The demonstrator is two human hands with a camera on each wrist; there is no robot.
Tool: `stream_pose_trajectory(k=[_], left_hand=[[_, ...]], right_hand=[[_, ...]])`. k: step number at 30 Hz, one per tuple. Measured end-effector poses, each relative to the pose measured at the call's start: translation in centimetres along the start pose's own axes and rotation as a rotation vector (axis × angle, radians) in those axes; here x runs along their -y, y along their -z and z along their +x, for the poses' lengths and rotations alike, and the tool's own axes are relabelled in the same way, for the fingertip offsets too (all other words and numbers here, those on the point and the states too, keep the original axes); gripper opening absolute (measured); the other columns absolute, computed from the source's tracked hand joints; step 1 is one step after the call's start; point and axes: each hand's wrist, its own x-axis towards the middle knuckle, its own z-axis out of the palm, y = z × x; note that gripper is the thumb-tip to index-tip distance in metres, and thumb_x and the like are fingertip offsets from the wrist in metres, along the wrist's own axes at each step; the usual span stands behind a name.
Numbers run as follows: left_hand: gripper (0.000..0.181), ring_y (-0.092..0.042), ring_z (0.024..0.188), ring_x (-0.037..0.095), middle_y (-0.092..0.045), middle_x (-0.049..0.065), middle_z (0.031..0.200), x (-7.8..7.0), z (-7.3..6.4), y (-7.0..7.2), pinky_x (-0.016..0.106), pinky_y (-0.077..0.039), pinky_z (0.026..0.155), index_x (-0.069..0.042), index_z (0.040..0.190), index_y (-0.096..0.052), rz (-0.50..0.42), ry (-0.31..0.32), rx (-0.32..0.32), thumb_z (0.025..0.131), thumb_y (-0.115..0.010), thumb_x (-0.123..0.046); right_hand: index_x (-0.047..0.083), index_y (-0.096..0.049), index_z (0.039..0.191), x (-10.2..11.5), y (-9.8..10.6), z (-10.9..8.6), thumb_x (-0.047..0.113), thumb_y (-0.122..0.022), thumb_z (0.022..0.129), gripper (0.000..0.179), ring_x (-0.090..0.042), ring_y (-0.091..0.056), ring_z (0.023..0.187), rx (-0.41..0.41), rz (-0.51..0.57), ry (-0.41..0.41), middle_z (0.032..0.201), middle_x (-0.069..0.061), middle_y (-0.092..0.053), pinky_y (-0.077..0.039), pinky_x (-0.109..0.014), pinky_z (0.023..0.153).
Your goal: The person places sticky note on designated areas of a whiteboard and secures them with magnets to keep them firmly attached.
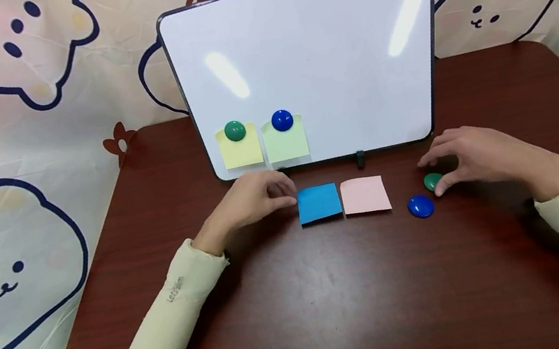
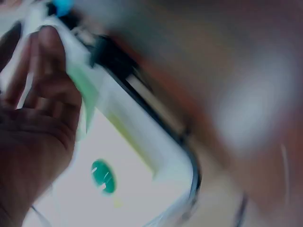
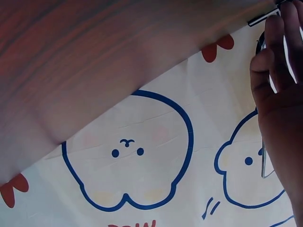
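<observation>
- The green magnet (image 1: pixel 430 182) is round, shiny and bumped up like a button. It sits on the brown desk (image 1: pixel 321 302), toward the far edge and right of the middle.
- My right hand (image 1: pixel 485 157) is over it, thumb at its right side, other fingers a bit bent and apart from the thumb. I can't tell if my thumb touches it; I don't have it pinched.
- The blue note (image 1: pixel 319 203) is a bright square, left of the green magnet and farther from the desk's right edge.
- My left hand (image 1: pixel 250 197) is just beside its left edge, fingers softly bent, nothing in them.
- A blue magnet (image 1: pixel 420 206) is close to the green magnet, on the near side. A pink note (image 1: pixel 364 195) lies next to the blue note, its far left corner curled.
- My thumb hides a bit of the green magnet. The left wrist view is very blurry. The desk's near edge is cut off.
- The white board (image 1: pixel 316 59) stands behind, near the desk's far edge, with one yellow note (image 1: pixel 241 152) and one pale green note (image 1: pixel 286 146) on it.
- Between my arms, there's wide room toward the near edge.
</observation>
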Motion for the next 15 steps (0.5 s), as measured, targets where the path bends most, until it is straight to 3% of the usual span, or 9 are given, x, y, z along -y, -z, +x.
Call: stream_pose_trajectory(k=[4, 7, 15], left_hand=[[0.017, -0.070, 0.077, 0.016, -0.075, 0.000, 0.094, 1.0, 0.6, -0.1, 0.029, -0.058, 0.077, -0.011, 0.105, -0.073, -0.224, 0.024, 0.053, 0.089, -0.075, -0.017], [0.018, -0.070, 0.074, 0.018, -0.075, 0.000, 0.093, 1.5, 0.7, -0.3, 0.029, -0.057, 0.076, -0.010, 0.106, -0.073, -0.252, 0.046, 0.062, 0.090, -0.075, -0.017], [0.014, -0.067, 0.069, 0.023, -0.074, 0.004, 0.088, 1.8, 1.0, -1.0, 0.036, -0.058, 0.063, -0.009, 0.102, -0.074, -0.345, 0.101, 0.000, 0.088, -0.076, -0.013]], right_hand=[[0.024, -0.074, 0.115, -0.4, -0.2, -0.2, 0.056, -0.085, 0.066, 0.060, -0.017, -0.062, 0.104, 0.032, 0.042, 0.002, 0.110, 0.004, -0.070, -0.054, -0.048, 0.089], [0.024, -0.074, 0.116, -0.6, -0.2, -0.3, 0.055, -0.086, 0.065, 0.061, -0.016, -0.062, 0.104, 0.057, 0.066, -0.004, 0.111, 0.005, -0.070, -0.054, -0.048, 0.090], [0.025, -0.073, 0.117, -1.6, 0.3, -0.4, 0.041, -0.090, 0.067, 0.055, -0.012, -0.062, 0.101, 0.106, 0.103, -0.034, 0.113, 0.008, -0.068, -0.055, -0.037, 0.086]])
